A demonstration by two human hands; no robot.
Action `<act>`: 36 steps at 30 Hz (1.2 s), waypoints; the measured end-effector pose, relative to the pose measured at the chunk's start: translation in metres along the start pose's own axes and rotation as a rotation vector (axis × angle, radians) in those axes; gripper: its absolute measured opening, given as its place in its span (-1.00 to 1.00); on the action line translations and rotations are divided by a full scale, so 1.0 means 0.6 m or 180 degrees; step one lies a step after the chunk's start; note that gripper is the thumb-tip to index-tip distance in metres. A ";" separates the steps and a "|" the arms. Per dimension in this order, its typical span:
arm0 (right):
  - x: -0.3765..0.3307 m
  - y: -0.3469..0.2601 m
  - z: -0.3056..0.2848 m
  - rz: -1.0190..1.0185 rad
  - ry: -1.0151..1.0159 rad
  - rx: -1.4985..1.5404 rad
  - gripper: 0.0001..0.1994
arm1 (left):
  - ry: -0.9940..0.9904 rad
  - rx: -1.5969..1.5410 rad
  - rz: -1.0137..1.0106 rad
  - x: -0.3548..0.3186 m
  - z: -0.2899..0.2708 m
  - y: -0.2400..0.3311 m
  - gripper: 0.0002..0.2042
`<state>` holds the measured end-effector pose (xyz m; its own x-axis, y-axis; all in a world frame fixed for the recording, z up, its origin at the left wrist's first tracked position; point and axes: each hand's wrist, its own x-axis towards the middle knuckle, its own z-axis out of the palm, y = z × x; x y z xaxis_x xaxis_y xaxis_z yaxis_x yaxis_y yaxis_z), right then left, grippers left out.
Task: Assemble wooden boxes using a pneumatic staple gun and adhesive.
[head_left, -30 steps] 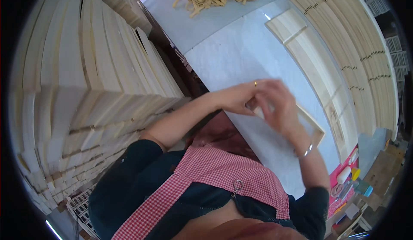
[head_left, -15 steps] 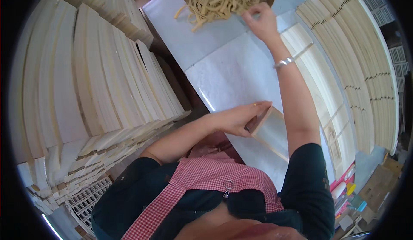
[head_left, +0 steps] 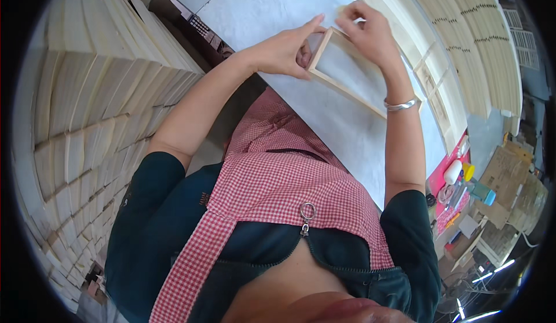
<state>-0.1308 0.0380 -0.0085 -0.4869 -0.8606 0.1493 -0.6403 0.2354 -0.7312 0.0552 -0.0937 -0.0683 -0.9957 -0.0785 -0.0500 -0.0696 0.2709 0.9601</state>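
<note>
A shallow rectangular frame of pale wood (head_left: pixel 347 93) rests at an angle on the grey-white table top. My left hand (head_left: pixel 282 50) grips its short side, with the thumb near the closer corner and the forefinger stretched along the far end. Over the frame's far long side, my right hand (head_left: pixel 370 34) is closed in a pinch. A pale tan strip (head_left: pixel 341 12), blurred by motion, shows at its fingertips. The right fingers partly cover the frame's far edge, and a silver bangle sits on that wrist.
Tall stacks of pale boards (head_left: pixel 110 85) rise on the left. Wooden frames (head_left: pixel 425 79) and rows of grooved wooden pieces (head_left: pixel 457 27) line the table's right side. Further right lie a white bottle (head_left: pixel 453 172), a yellow cap (head_left: pixel 468 171) and cardboard (head_left: pixel 499 190).
My right hand has come back from the container of tan strips to the frame, bringing a strip. The view has shifted, and the container is out of sight. My left hand still holds the frame.
</note>
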 end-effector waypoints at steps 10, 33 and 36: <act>-0.088 -0.072 -0.001 -0.0056 -0.0362 -0.1207 -0.79 | 0.0274 0.1127 0.0426 0.002 0.005 0.004 -0.01; -0.389 0.149 -0.217 0.1061 0.0632 -0.0840 -0.34 | 0.0173 0.1704 0.0458 0.028 0.000 -0.004 0.07; -0.360 0.168 -0.213 0.0925 0.0108 -0.0274 -0.41 | 0.0152 0.1556 0.0282 0.020 -0.008 -0.008 0.07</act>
<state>-0.1664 0.3054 -0.0295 -0.6757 -0.7363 -0.0347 -0.5185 0.5083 -0.6876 0.0440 -0.1004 -0.0723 -0.9959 -0.0755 0.0494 -0.0172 0.6957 0.7181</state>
